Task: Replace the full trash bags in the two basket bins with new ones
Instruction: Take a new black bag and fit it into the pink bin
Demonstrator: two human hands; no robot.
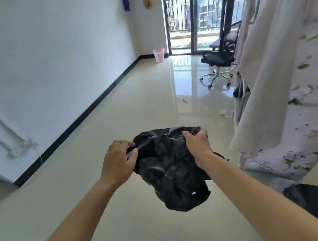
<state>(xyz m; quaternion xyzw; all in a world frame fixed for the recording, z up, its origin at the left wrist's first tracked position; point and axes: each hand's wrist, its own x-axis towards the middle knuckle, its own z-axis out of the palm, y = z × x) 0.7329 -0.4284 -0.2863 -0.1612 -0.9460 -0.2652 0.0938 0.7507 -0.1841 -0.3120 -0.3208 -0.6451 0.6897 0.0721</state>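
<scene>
Clutching a limp black bag [170, 169], left hand [117, 163] and right hand [198, 145] have grips closed.

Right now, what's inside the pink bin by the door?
No bag shows over the rim of the pink bin or through its lattice. Its bottom is hidden by its own wall and too far to tell.

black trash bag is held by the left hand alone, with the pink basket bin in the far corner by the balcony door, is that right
Not quite. The head view shows both hands holding it: the left hand and the right hand each grip the top of the black trash bag. The pink basket bin does stand in the far corner by the balcony door.
</scene>
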